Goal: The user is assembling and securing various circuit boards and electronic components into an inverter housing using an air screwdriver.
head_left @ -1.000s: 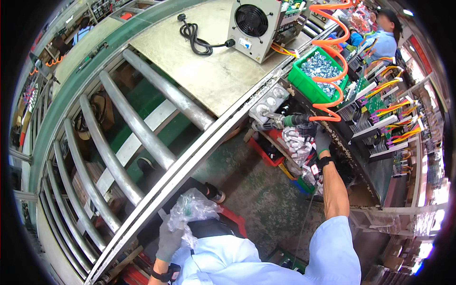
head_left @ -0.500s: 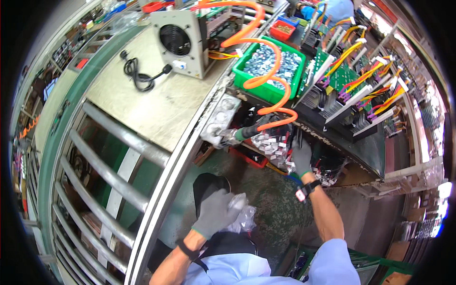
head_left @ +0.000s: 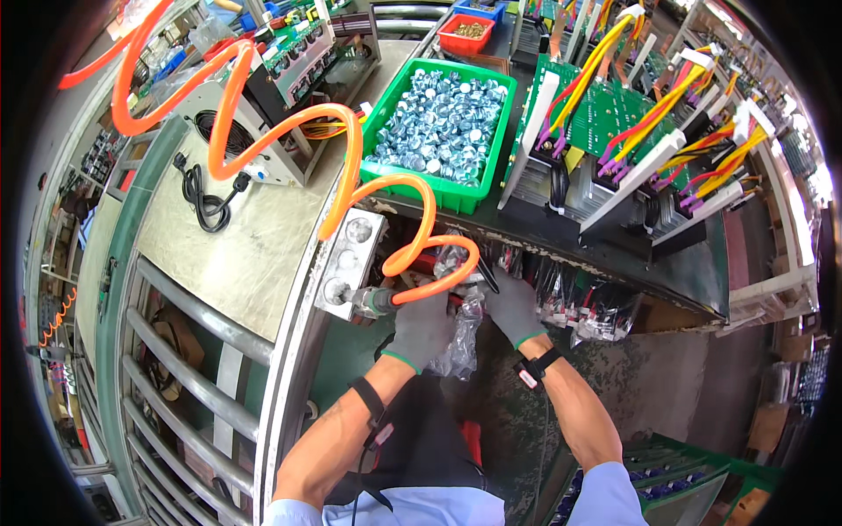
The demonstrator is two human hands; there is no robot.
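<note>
My left hand (head_left: 423, 331), in a grey glove, is closed on a crumpled clear plastic bag (head_left: 465, 344) hanging between my hands. My right hand (head_left: 515, 311), also gloved, is beside the bag, its fingers bent around a thin black cable-like piece (head_left: 488, 279). The fingertips of both hands are partly hidden under the bench edge and the hose. A coiled orange air hose (head_left: 351, 158) runs down to a dark-handled tool (head_left: 375, 302) right next to my left hand. Bundles of bagged leads with white and red ends (head_left: 574, 307) hang under the bench, right of my right hand.
A green bin (head_left: 504, 123) of silvery screws stands on the bench, with a small red bin (head_left: 467, 33) behind it. Green circuit boards (head_left: 605, 110) with upright wires fill the right. At left are a metal-cased unit (head_left: 289, 131), a black power cord (head_left: 206, 200) and a roller conveyor (head_left: 202, 311).
My left hand has moved up and forward with the plastic bag. My right hand has come left from the bagged leads toward it. The whole view has shifted, bringing the bench closer.
</note>
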